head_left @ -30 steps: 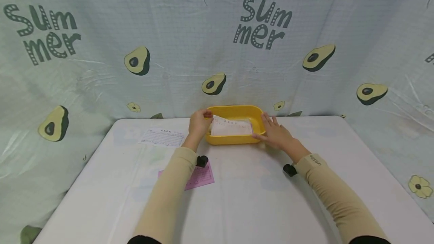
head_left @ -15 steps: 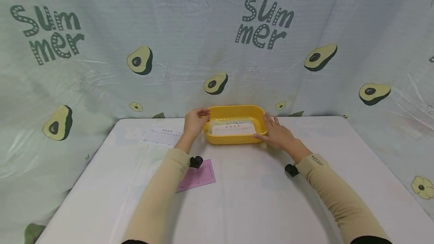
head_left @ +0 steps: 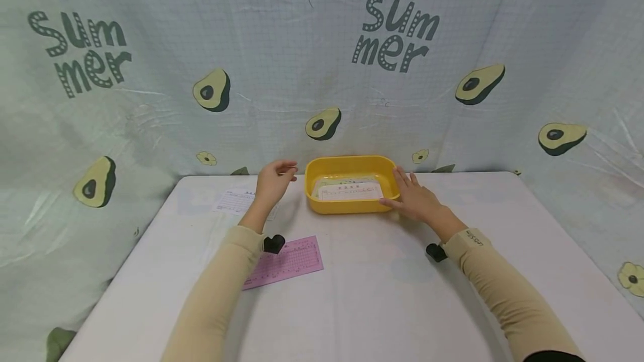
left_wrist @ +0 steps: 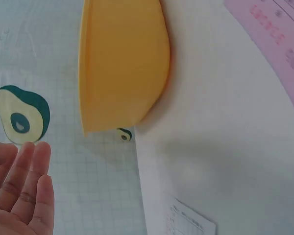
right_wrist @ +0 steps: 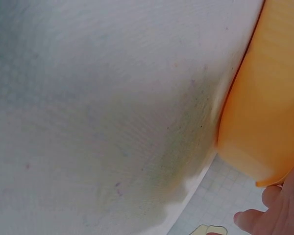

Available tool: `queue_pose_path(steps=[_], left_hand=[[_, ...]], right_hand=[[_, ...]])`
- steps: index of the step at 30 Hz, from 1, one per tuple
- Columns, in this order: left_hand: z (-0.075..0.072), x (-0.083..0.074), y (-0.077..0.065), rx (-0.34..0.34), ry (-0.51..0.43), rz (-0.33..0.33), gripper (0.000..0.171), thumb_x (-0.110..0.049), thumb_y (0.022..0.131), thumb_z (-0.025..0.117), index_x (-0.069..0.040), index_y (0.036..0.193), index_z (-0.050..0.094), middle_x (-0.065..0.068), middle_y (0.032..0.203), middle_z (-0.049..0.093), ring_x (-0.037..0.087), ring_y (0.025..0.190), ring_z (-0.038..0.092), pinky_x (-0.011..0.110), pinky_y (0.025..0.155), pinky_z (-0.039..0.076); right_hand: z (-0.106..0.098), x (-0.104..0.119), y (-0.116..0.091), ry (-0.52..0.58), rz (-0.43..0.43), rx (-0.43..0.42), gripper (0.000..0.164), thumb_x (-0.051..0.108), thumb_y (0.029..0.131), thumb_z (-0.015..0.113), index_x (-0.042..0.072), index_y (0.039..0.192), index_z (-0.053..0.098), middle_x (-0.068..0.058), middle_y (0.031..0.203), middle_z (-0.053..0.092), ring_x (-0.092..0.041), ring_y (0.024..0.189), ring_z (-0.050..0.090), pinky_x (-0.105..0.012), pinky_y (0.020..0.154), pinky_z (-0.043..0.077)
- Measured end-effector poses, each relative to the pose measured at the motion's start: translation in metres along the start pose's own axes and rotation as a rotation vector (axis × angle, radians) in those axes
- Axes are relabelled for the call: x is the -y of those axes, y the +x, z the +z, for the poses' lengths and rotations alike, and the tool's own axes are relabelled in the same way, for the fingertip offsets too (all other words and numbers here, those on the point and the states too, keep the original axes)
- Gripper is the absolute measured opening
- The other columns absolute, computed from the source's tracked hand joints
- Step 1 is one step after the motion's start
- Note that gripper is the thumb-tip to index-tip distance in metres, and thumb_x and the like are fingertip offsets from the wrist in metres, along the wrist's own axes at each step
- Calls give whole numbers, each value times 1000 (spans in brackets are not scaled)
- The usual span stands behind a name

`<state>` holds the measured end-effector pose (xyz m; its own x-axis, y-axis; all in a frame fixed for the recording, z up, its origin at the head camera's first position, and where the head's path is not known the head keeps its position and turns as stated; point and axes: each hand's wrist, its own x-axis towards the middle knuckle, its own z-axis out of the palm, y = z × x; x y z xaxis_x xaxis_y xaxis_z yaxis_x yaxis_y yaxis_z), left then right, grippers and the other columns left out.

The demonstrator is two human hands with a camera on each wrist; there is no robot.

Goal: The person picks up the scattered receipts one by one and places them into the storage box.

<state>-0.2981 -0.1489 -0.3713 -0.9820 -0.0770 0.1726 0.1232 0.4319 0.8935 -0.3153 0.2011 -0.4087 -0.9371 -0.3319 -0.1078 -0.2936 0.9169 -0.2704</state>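
Note:
A yellow plastic basket (head_left: 347, 206) stands at the table's far edge, with printed paper slips (head_left: 350, 191) lying flat inside it. My right hand (head_left: 416, 201) rests against the basket's right end, its fingers extended along the rim. Just left of the basket, apart from it, my left hand (head_left: 274, 184) hangs in the air holding nothing; in the left wrist view its fingers (left_wrist: 25, 196) are loosely bent. Under the left forearm lies a pink printed slip (head_left: 292, 260), partly covered. A white printed slip (head_left: 235, 201) lies behind the left wrist, also partly hidden.
The white-covered table (head_left: 372, 306) stretches in front of the basket. Close behind its far edge hangs a pale curtain (head_left: 271, 82) printed with avocados and lettering.
My left hand has let go of a white slip, now flat in the basket, and moved left away from the rim. My right hand stays at the basket's right end.

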Motion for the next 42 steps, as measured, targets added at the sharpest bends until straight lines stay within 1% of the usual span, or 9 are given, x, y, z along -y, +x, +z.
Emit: queue_pose_path(steps=[5,11,14,18,21,26,28,31,42], left_hand=[[-12,9,-3,-22,-13,3,28,-8,106,56,1,129,67,20,120,71,32,102,72,40,94,56],[-31,23,-9,-61,10,8,26,-7,105,56,3,126,68,20,117,73,32,99,73,23,76,51],[-42,33,-15,-72,31,-10,26,-7,105,56,4,126,67,22,117,72,34,98,73,17,72,48],[-56,45,-21,-87,73,-45,28,-7,105,55,5,128,66,24,118,71,34,98,73,16,72,47],[-67,51,-23,-105,105,-71,29,-7,105,55,5,129,66,23,118,72,33,97,73,17,66,44],[-85,59,-27,-153,148,-100,29,-5,104,54,4,127,67,23,115,73,21,86,74,19,56,38],[-92,62,-27,-167,159,-107,29,-5,104,54,4,127,68,22,115,73,11,80,72,19,55,39],[-99,66,-27,-182,172,-119,30,-6,104,54,4,128,68,22,115,73,5,76,71,18,57,41],[-118,87,-29,-241,242,-247,32,-6,102,53,8,128,65,26,117,70,27,90,72,15,62,44]], right_hand=[[1,-3,1,6,-1,-12,106,69,100,45,-3,162,-1,-22,169,-3,-50,152,4,-68,117,20],[5,-3,1,9,-1,-5,107,70,99,46,-3,162,-3,-22,170,-5,-50,152,4,-68,117,21],[7,-1,0,6,-1,7,109,71,99,45,-4,162,-3,-22,169,-5,-50,152,3,-67,117,22],[6,1,-1,7,4,-1,107,69,99,46,-4,162,-1,-23,169,-4,-50,152,3,-68,117,21],[6,1,0,4,4,-6,105,67,100,47,-4,162,-1,-23,169,-4,-50,152,3,-68,117,21],[7,1,1,2,-4,-3,106,68,100,46,-4,162,-2,-23,169,-5,-50,152,3,-68,116,22],[6,1,2,0,-8,-6,106,68,100,46,-5,161,-2,-23,169,-4,-50,152,3,-68,116,22],[4,-1,1,-6,-11,-14,105,65,101,47,-5,161,-1,-24,169,-4,-51,152,3,-68,116,22],[0,-2,2,1,-11,-8,105,66,101,46,-5,161,-2,-24,169,-5,-51,152,2,-69,117,20]])
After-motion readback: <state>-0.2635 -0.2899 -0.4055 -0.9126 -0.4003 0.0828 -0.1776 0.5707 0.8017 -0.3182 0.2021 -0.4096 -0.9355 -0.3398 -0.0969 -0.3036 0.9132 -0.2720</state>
